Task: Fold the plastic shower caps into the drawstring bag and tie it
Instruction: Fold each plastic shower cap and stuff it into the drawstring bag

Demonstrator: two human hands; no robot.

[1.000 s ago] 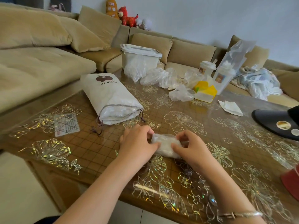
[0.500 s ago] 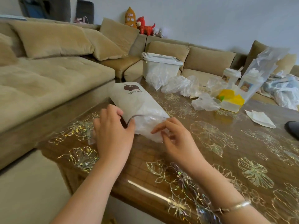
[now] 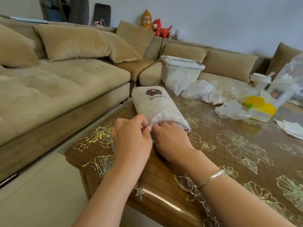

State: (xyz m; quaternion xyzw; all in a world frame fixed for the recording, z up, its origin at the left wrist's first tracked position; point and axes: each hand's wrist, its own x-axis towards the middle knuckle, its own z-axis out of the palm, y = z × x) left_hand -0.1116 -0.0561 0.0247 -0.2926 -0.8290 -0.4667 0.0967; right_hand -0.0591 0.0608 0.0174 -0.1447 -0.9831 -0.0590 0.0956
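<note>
Two hands: both work at the mouth of the drawstring bag (image 3: pixel 159 105), which lies flat on the table (image 3: pixel 246 145) with its opening toward the person.
Left hand (image 3: pixel 131 138): fingers curled, pinching the near rim of the bag's mouth and holding it up.
Right hand (image 3: pixel 170 141): just beside the left, its fingertips hidden inside the opening; it seems to be pushing a folded cap in, but whether it grasps anything cannot be told.
Bag: directly beyond both hands, bulging near the mouth, so it likely holds caps already; how many cannot be seen.
Drawstring: a dark cord end (image 3: pixel 186 131) shows just right of the right hand, loose, the mouth not yet drawn shut.
Loose shower caps (image 3: pixel 201 90): well beyond the right hand, several crumpled clear heaps lie unfolded, one more (image 3: pixel 231 110) further to the right.
Storage box (image 3: pixel 180 68): beyond the bag, a pale lidded tub with plastic hanging at its front.
Yellow package (image 3: pixel 260 105): far right of the hands, beside the caps.
Progress: judged as midway; at least one cap is going in now.
Left to do: fold and pack the remaining heaps, then pull the cord and tie it.
</note>
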